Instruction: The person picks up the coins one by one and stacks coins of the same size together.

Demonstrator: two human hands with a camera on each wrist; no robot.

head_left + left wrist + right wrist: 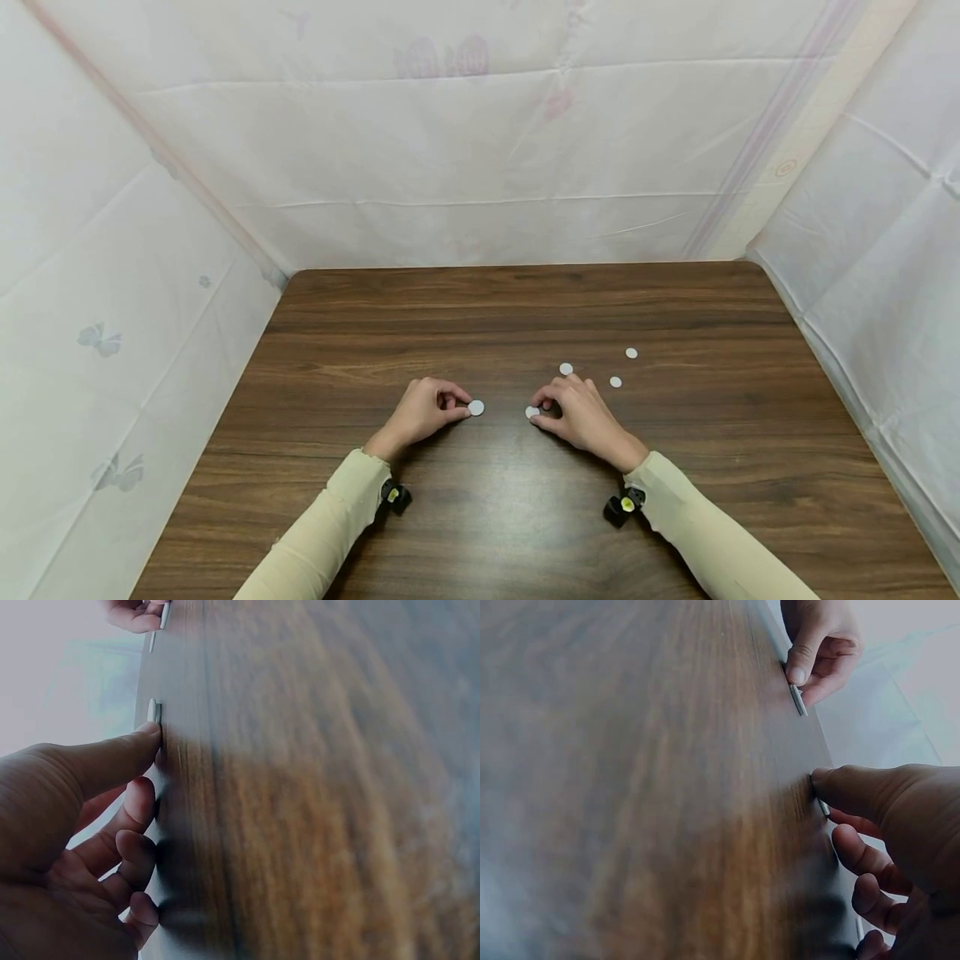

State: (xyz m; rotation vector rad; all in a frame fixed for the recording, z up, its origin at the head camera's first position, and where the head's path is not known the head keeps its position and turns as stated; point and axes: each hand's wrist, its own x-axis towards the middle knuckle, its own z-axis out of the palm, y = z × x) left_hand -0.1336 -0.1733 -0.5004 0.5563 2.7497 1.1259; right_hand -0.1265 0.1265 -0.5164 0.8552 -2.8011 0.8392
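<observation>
My left hand [422,410] pinches a small flat white disc [476,407] by its left edge, between thumb and index finger, at the middle of the table. In the left wrist view this disc [154,711] shows edge-on past the thumb tip. To the right, my right hand [585,417] pinches a second white disc [532,412] between thumb and index finger, low at the tabletop. The thumb partly covers this disc [824,808] in the right wrist view. A short gap lies between the two discs. The other fingers of both hands are bent close to the wood.
Three more white discs lie beyond the right hand: one disc [566,368] right by its knuckles, another disc [616,382] to the right, and a farther disc [632,353]. The dark wooden table [360,317] is bordered by pale hanging sheets [480,167].
</observation>
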